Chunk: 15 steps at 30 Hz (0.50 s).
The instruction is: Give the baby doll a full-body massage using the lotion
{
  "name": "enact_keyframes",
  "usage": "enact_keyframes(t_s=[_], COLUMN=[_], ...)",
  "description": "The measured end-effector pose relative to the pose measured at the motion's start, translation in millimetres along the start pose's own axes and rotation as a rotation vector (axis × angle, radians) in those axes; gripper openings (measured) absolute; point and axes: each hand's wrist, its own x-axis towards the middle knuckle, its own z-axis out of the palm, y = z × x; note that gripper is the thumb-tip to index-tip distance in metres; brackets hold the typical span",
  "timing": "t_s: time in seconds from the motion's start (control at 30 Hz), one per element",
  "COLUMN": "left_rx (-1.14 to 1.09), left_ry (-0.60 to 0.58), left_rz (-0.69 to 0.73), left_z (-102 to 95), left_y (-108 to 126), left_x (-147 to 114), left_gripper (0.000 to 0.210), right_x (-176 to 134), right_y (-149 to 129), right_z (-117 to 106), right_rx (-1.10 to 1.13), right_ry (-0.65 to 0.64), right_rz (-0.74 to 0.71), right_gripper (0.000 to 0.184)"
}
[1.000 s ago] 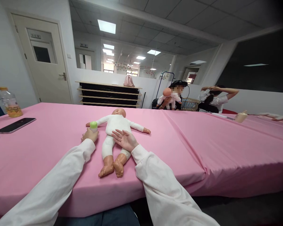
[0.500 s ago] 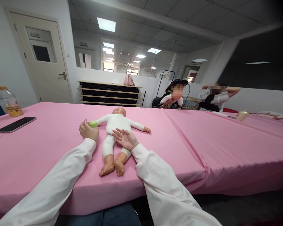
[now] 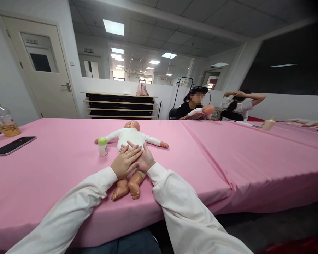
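A baby doll in a white cloth body lies on its back on the pink-covered table, head away from me and feet towards me. Above its belly my two hands meet palm to palm. My left hand lies flat across the palm of my right hand, fingers stretched out. My right hand is turned palm up beneath it, also with straight fingers. Left of the doll, close to its arm, stands a small white bottle with a green cap, upright and touched by neither hand.
A phone and a drink bottle are at the table's left. A beige pump bottle stands at the far right on the pink cloth. Across the table a person holds another doll; a second person sits with raised arms.
My left hand has let go of the green-capped bottle, now standing on the table, and moved right onto my right palm. The person opposite has lowered their doll.
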Motion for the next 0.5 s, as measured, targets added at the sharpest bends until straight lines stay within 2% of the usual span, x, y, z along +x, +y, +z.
enact_keyframes(t_s=[0.07,0.17,0.27,0.37,0.5], left_rx=[-0.014,-0.007,0.048,0.094,0.070], left_ry=[-0.030,-0.045,-0.035,-0.030,-0.075], left_rz=[0.040,0.066,-0.040,-0.139,-0.090], left_z=[-0.8,-0.6,0.5,1.4,1.8], left_y=[0.1,-0.1,-4.3,-8.6,-7.5], left_x=[0.3,0.6,-1.3,-4.4,-5.1], left_gripper=[0.046,0.048,0.050,0.048,0.047], right_x=[-2.2,-4.6,-4.8,-3.0,-0.4], right_y=[-0.2,1.8,2.5,-0.7,-2.1], right_z=[3.6,6.6,5.4,1.1,-4.4], right_rx=[-0.009,-0.028,-0.030,-0.005,0.019], right_ry=[0.042,0.045,-0.003,0.000,0.067], right_rz=[-0.047,-0.032,0.010,-0.018,-0.101], right_gripper=[0.082,0.081,0.080,0.081,0.080])
